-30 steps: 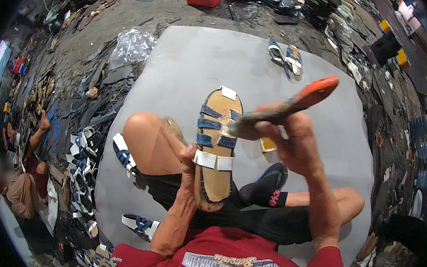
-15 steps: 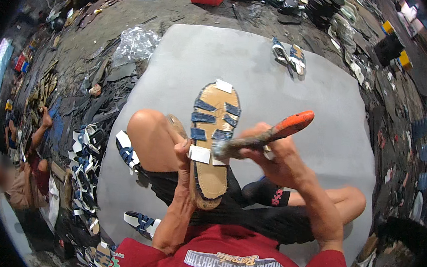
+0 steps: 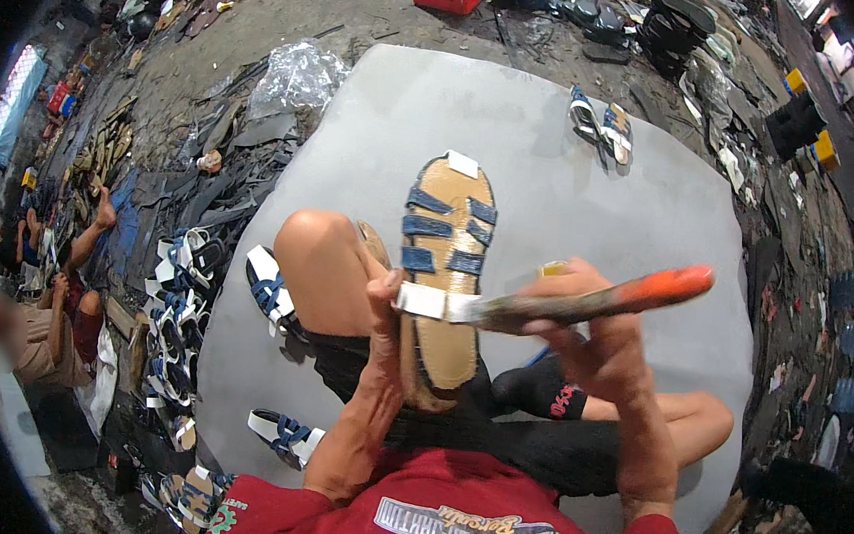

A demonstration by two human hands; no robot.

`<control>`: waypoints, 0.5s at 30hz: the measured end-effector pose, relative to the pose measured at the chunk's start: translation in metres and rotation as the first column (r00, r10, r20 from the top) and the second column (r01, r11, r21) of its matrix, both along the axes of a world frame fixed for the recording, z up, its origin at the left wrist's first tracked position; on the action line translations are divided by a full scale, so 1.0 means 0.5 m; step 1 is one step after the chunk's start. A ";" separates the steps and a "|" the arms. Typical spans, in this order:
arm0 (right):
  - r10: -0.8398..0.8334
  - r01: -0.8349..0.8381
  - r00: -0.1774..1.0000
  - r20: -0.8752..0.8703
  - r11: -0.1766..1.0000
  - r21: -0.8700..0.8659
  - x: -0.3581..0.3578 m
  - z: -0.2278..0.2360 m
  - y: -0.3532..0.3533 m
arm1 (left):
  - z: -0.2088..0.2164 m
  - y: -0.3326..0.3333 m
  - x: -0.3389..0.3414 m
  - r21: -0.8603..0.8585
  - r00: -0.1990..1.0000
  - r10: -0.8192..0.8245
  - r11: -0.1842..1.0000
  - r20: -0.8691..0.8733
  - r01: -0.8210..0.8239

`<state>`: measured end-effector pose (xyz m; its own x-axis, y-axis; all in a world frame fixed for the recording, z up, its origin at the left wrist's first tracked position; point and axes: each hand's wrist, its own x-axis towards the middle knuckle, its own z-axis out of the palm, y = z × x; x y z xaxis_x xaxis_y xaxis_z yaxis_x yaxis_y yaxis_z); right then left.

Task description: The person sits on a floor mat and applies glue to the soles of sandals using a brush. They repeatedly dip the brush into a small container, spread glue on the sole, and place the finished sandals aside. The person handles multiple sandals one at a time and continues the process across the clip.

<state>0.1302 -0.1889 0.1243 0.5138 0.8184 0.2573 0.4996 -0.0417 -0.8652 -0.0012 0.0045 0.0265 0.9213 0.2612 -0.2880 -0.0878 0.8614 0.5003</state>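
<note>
Between my knees, a tan sandal insole (image 3: 443,188) with navy strap ends folded flat onto it is held toe end away from me. My left hand (image 3: 385,309) grips its left edge, thumb beside a white strap (image 3: 422,300) that crosses the insole. My right hand (image 3: 593,330) is closed around a brush (image 3: 584,306) with a worn dark handle and an orange end. The brush's pale tip touches the right part of the white strap. Something small and yellow (image 3: 552,269) shows by the right fingers; what it is I cannot tell.
Navy-and-white sandals (image 3: 272,290) lie by my left knee, with another sandal (image 3: 285,439) nearer me. A pair (image 3: 600,127) rests at the grey mat's (image 3: 400,94) far right. Left of the mat are piled sandals (image 3: 177,318), scraps and a seated person (image 3: 46,327).
My right hand has moved slightly right and down; the brush lies flatter, its orange end farther right and its tip on the white strap. My left hand still grips the insole.
</note>
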 end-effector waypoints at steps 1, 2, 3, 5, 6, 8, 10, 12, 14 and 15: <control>0.015 -0.019 0.994 0.109 0.999 0.031 -0.020 0.004 0.038 | -0.006 -0.015 0.001 -0.026 1.000 -0.016 1.000 -0.015 0.016; 0.023 -0.037 0.974 0.225 0.998 0.057 -0.033 0.014 0.064 | -0.036 -0.022 -0.018 -0.095 0.996 -0.063 0.994 -0.070 0.056; 0.052 -0.072 0.977 0.207 0.993 0.092 -0.033 0.013 0.076 | -0.069 -0.042 -0.027 0.100 0.995 0.046 0.994 -0.091 -0.037; 0.121 -0.148 0.979 0.165 0.975 0.166 -0.029 -0.014 0.096 | -0.044 -0.052 -0.021 0.142 0.991 0.113 0.985 -0.074 -0.102; 0.072 -0.088 0.988 0.138 0.990 0.110 -0.033 -0.028 0.072 | -0.028 -0.043 -0.017 -0.013 0.997 0.068 0.998 -0.047 -0.069; 0.003 -0.004 0.996 0.092 1.000 0.010 -0.021 -0.060 -0.001 | 0.016 0.004 -0.007 -0.013 1.000 0.001 1.000 0.008 -0.001; -0.035 0.036 0.997 0.063 0.999 -0.014 0.009 -0.054 -0.040 | 0.009 0.015 -0.011 -0.207 0.994 0.030 0.978 0.107 -0.008; -0.039 0.038 0.999 0.024 0.999 0.021 0.003 -0.049 -0.044 | 0.021 0.011 -0.020 -0.241 0.991 0.074 0.969 0.111 -0.045; -0.010 0.003 0.996 0.091 0.997 0.078 -0.024 -0.013 0.002 | 0.019 -0.001 -0.017 -0.024 1.000 0.027 0.999 -0.003 -0.028; -0.008 -0.009 0.984 0.177 0.996 0.093 -0.035 0.001 0.029 | 0.029 -0.007 -0.009 0.075 0.998 0.037 0.997 -0.057 -0.032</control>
